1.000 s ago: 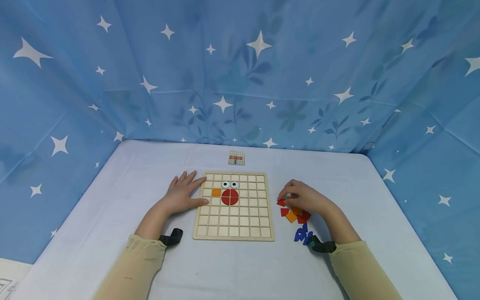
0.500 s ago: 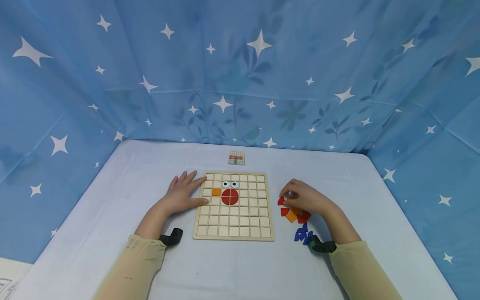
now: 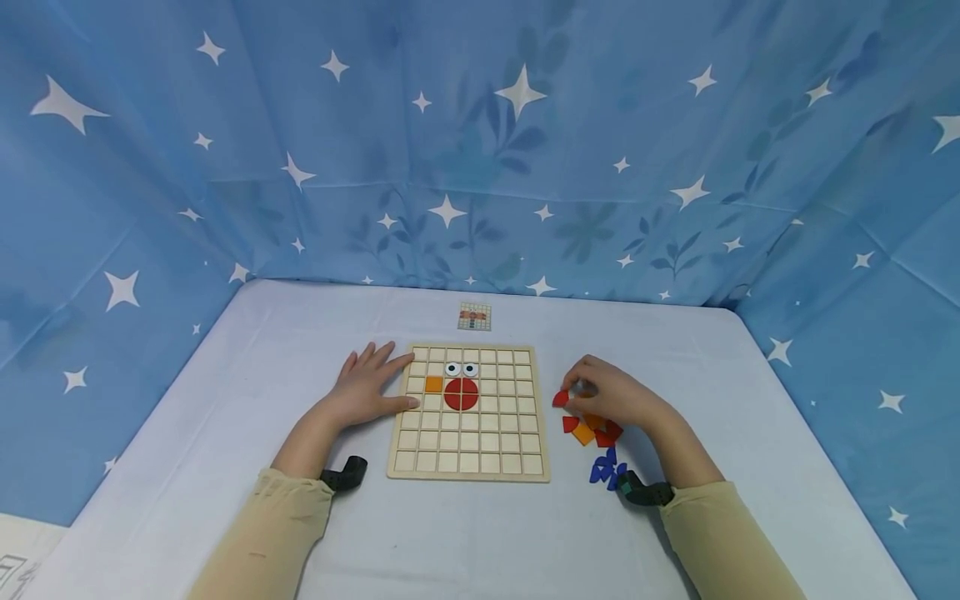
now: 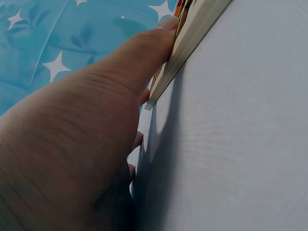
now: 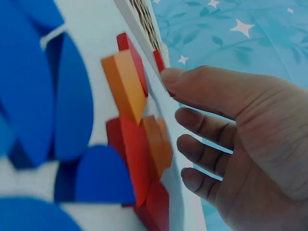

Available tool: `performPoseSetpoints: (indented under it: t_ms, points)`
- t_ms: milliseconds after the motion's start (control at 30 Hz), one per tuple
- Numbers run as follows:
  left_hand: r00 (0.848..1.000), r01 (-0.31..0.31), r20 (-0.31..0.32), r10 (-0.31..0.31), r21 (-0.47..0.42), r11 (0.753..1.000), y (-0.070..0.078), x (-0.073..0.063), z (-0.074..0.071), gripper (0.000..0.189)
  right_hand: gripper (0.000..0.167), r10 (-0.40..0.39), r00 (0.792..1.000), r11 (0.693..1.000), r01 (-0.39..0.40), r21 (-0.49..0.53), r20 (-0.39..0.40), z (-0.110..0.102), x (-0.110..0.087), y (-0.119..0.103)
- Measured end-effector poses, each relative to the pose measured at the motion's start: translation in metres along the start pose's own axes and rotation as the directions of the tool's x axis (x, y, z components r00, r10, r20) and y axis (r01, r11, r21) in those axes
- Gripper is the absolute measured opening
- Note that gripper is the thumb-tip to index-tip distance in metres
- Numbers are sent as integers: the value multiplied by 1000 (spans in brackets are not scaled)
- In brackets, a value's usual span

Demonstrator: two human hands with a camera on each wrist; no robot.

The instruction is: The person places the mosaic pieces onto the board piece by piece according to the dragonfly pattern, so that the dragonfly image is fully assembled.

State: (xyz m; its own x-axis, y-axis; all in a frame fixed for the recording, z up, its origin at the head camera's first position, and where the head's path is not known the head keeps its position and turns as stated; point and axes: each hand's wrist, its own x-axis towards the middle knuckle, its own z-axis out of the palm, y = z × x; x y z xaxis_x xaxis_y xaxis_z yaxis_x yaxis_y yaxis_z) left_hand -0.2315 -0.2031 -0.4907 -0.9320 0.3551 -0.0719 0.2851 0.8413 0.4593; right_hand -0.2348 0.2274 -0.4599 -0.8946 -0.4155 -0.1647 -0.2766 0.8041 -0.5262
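- Board (image 3: 468,462), pale wood with raised rim, divided into square cells; flat on white tablecloth (image 3: 450,542).
- Left hand (image 3: 367,392), fingers spread wide, holding nothing; thumb and index fingertip on left side of board.
- Right hand (image 3: 611,393), just right of board; narrow pinch of thumb and index finger on red quarter-circle (image 3: 560,400); other fingers bent.
- Eye pieces (image 3: 453,369), two, white with dark pupils; side by side in upper cells.
- Red disc (image 3: 453,387), four quarter pieces; directly below eyes.
- Orange square (image 3: 434,384), single cell; left of disc's upper half.
- Loose red and orange pieces (image 3: 582,434), overlapping, partly hidden under right hand.
- Blue pieces (image 3: 602,467), small cluster; beside right wrist camera (image 3: 645,490), black.
- Pattern card (image 3: 475,322), small, gridded; beyond far rim of board.
- Left wrist camera (image 3: 345,473), black; near board's lower left corner.
- Sleeves (image 3: 262,533), pale yellow, pair.
- Curtain (image 3: 480,242), blue with white stars; behind table.
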Motion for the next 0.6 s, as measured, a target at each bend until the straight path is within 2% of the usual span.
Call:
performPoseSetpoints:
  t_ms: [300, 600]
  points:
    - [1000, -5, 1, 5, -4, 1000, 0, 0, 0, 88, 15, -108, 994, 994, 107, -30, -23, -7, 6, -24]
    - [1000, -9, 9, 9, 5, 1000, -1, -2, 0, 94, 16, -138, 989, 990, 139, -3, 44, 0, 35, -65]
